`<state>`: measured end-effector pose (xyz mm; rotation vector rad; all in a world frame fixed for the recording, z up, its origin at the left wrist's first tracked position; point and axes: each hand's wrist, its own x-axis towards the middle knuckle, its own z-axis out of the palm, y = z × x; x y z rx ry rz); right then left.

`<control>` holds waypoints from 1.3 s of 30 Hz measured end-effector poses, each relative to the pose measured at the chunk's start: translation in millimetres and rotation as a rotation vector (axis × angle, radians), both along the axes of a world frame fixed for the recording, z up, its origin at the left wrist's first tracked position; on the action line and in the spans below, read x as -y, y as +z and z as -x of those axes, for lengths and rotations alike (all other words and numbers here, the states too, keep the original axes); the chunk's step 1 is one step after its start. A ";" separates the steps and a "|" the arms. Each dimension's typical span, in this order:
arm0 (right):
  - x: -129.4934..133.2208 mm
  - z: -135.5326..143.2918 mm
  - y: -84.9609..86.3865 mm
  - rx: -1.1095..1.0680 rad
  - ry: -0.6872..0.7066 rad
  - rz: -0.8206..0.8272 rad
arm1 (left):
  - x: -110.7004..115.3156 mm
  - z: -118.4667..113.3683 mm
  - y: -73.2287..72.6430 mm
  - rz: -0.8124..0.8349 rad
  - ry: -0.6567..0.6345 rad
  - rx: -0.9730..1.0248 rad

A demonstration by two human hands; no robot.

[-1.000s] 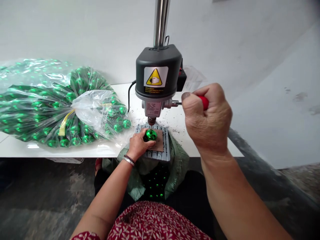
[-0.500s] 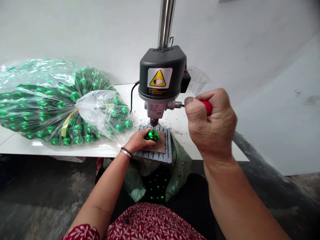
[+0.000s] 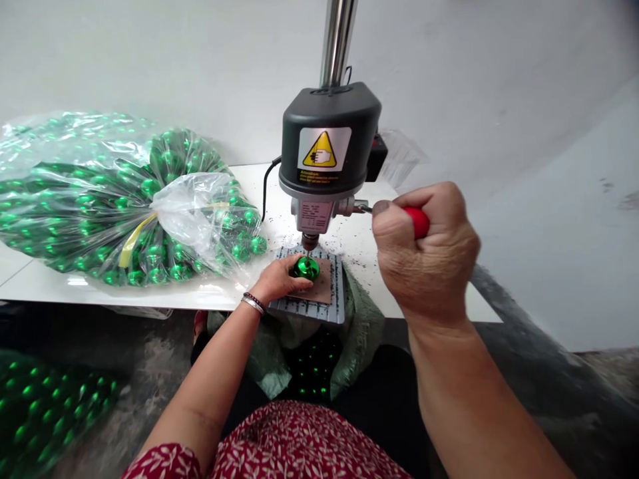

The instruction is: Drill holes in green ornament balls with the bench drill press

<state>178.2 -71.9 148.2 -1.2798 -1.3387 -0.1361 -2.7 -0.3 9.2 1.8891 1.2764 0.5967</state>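
Note:
A black and grey drill press [image 3: 329,143] stands on the white table. Under its chuck, my left hand [image 3: 282,278] grips a shiny green ball [image 3: 307,268] between thumb and fingers, on a brown board [image 3: 323,286] over the grey slotted base [image 3: 337,306]. The thin drill bit reaches down to the top of the ball. At the right, my right hand [image 3: 424,246] is closed around the red knob [image 3: 418,223] of the press lever. Part of the knob shows between its fingers.
Clear plastic bags of green balls [image 3: 90,213] cover the table's left part. An open green sack [image 3: 362,313] with green balls hangs below the base. More green balls [image 3: 44,406] lie low at the left. Dark shavings are scattered on the table [image 3: 369,253].
The view has shifted slightly, and more green balls now show at the lower left. Both hands keep their holds on the ball and the knob.

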 end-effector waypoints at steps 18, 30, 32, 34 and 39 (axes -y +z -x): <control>4.3 1.6 -21.8 0.106 -0.004 -0.131 | 1.7 0.8 1.9 -0.021 0.001 -0.026; 0.5 2.1 -54.6 0.167 -0.055 -0.259 | 2.5 2.1 1.0 -0.007 -0.009 0.034; 0.7 2.2 -62.4 0.188 -0.041 -0.298 | 3.0 2.5 2.3 -0.008 -0.013 0.044; 0.6 3.0 -63.2 0.189 -0.030 -0.323 | 2.9 2.4 2.9 -0.007 -0.016 0.049; -13.3 3.3 -15.1 0.067 -0.018 -0.284 | 5.0 -3.5 1.1 -0.003 0.047 0.022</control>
